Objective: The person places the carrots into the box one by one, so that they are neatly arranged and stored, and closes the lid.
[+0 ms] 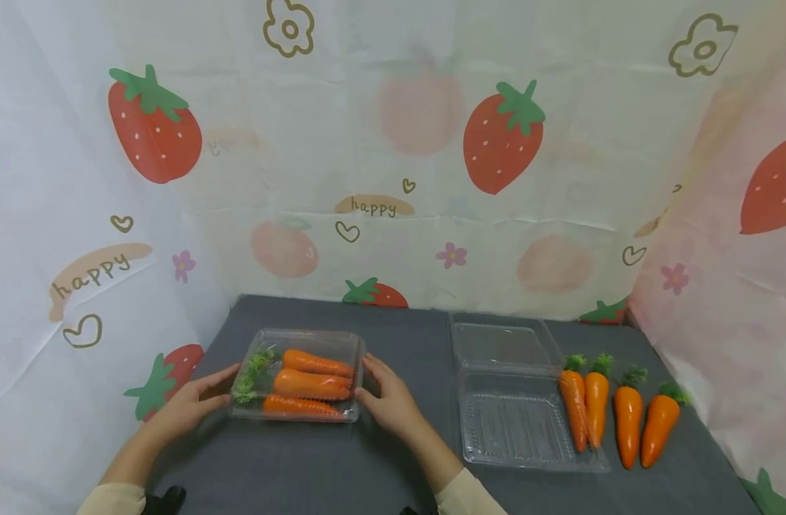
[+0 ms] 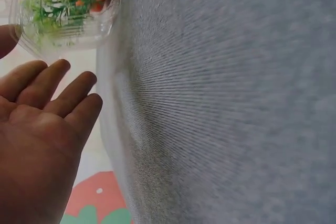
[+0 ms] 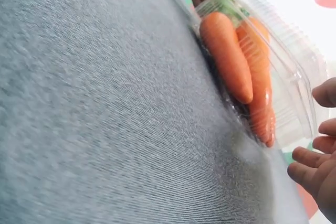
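A transparent plastic box (image 1: 290,336), lid down, lies on the left part of the grey table and contains three carrots (image 1: 312,385) with their green tops to the left. At its left end is my left hand (image 1: 189,404), fingers extended and fingertips right at the edge. The left wrist view shows that hand's palm (image 2: 37,140) with the fingers straight and spread, close by the box wall. My right hand (image 1: 393,397) is at the opposite end, thumb apart from the fingers. In the right wrist view its fingers (image 3: 308,157) are loosely extended beside the box's end.
A second transparent box stands to the right, its base (image 1: 515,429) showing and its lid (image 1: 498,340) folded back. Several loose carrots (image 1: 628,422) lie by its right side, two overlapping its edge in the head view. A strawberry-printed curtain (image 1: 380,243) surrounds the table (image 1: 405,336).
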A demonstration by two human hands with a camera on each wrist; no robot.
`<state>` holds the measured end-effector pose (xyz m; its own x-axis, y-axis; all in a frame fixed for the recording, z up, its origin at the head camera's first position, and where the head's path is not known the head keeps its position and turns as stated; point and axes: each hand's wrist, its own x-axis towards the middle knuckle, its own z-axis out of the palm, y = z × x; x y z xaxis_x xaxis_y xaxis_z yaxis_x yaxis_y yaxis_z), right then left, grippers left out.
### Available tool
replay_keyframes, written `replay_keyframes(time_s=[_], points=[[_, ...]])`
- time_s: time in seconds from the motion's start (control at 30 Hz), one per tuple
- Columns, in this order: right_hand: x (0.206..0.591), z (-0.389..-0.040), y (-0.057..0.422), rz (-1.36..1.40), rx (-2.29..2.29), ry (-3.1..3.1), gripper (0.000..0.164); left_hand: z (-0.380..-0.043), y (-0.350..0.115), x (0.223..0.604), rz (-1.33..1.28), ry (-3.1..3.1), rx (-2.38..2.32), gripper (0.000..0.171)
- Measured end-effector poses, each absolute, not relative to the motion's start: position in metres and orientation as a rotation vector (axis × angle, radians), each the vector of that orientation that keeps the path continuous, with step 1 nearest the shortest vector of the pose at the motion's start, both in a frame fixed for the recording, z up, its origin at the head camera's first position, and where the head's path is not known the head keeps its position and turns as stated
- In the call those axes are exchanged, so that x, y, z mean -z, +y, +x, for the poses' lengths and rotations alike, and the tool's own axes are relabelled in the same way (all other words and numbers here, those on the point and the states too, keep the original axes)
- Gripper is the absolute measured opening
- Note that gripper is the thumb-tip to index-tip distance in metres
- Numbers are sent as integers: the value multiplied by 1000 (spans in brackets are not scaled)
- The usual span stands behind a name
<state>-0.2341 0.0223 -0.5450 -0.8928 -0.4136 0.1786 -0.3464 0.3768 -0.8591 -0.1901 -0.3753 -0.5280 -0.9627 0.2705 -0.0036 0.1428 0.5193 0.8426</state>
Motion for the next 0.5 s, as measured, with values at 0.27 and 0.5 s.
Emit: replay_keyframes(time_s=[0.27, 0.5], points=[[541, -221, 25, -725, 1546, 2555, 66, -182, -370, 525, 294, 2598, -1481, 64], [541, -211, 23, -685, 1458, 2602, 74, -176, -369, 525, 188, 2588, -1428, 67]])
